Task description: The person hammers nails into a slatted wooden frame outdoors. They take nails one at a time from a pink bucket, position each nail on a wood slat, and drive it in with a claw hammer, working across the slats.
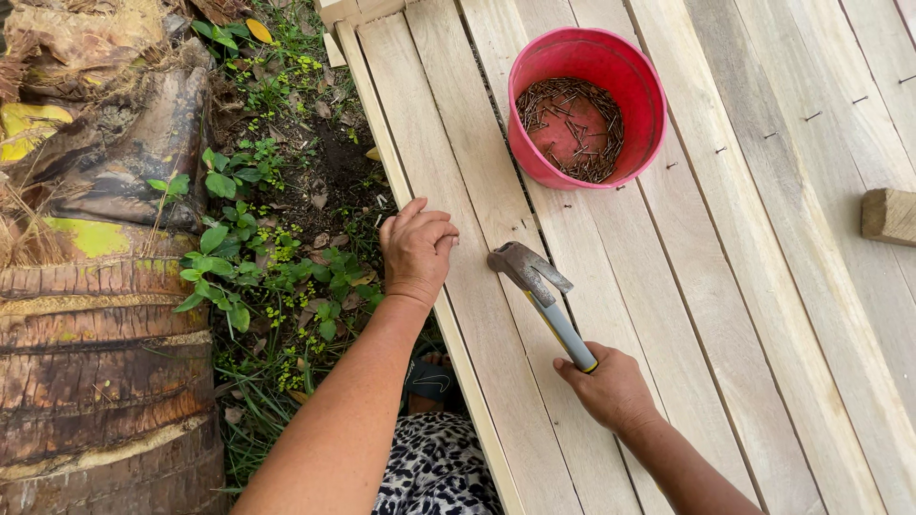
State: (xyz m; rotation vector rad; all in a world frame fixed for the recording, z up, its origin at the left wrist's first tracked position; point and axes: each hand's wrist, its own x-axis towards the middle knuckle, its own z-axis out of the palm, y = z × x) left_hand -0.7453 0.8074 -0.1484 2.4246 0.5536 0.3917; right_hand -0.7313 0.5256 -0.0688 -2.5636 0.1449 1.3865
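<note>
My left hand [416,250] rests with curled fingers on the left edge of a pale wooden plank deck [611,315]; whether it pinches a nail is hidden. My right hand [611,386] grips the grey and yellow handle of a claw hammer [534,281], whose steel head hovers just right of my left hand's fingertips. A red plastic bucket [534,162] with several loose nails in its bottom stands on the planks beyond the hammer.
A small wooden block [889,216] lies at the right edge. Several nail heads dot the planks to the right. Left of the deck are soil, green weeds [258,267] and a brown palm trunk [95,362]. Leopard-print cloth [434,467] shows below.
</note>
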